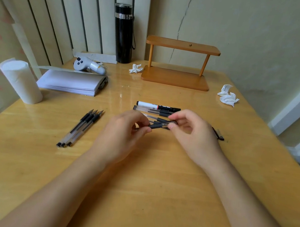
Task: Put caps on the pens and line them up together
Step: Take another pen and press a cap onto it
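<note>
Just above the centre of the frame, both hands meet on one gel pen. Its long axis runs nearly level across the picture, rising slightly to the right. The left hand pinches the barrel end, fingers closed on it; the right hand closes thumb and forefinger around the clear cap at the tip end. Whether the cap is fully seated cannot be told. The likely coming move is a push along that axis, hand toward hand.

Directly behind the hands lies a row of capped pens headed by a marker, all parallel and level, so the held pen already points the row's way. Three uncapped pens lie at left of centre, slanted, nearer the left hand. A loose cap sits just right of the right hand.

The wooden table is glossy and open in the lower frame; a small shelf stands upper centre against the wall.
</note>
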